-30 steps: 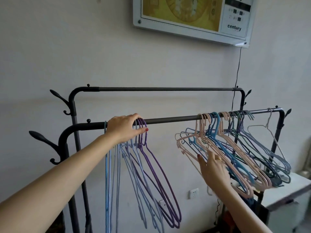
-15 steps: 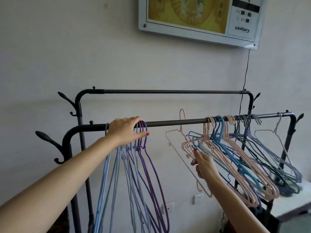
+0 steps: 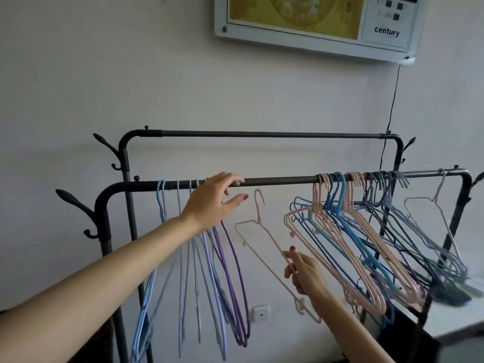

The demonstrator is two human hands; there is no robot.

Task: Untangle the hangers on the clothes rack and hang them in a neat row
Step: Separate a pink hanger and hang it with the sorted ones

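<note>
**Pink wire hanger off the rail, ready to rehang**

Pink and thin, the freed hanger [image 3: 264, 241] hangs in the air below the front rail [image 3: 277, 180], between the sorted blue and purple hangers [image 3: 209, 271] on the left and the tangled bunch [image 3: 366, 244] on the right. Your right hand [image 3: 303, 273] pinches its lower sloping arm between thumb and fingers; its hook points up, just under the rail and not yet over it. Your left hand [image 3: 214, 203] is spread, fingers relaxed, fingertips touching the rail beside the purple hooks and gripping nothing.

Judging by its slender frame, this hanger is very light and slightly springy, so held low on one arm it will likely swing and twist. You would steer it better by holding near the neck under the hook. Its small notches and open hook could snag neighbouring hangers, so keep it apart from both groups as you lift.
</note>
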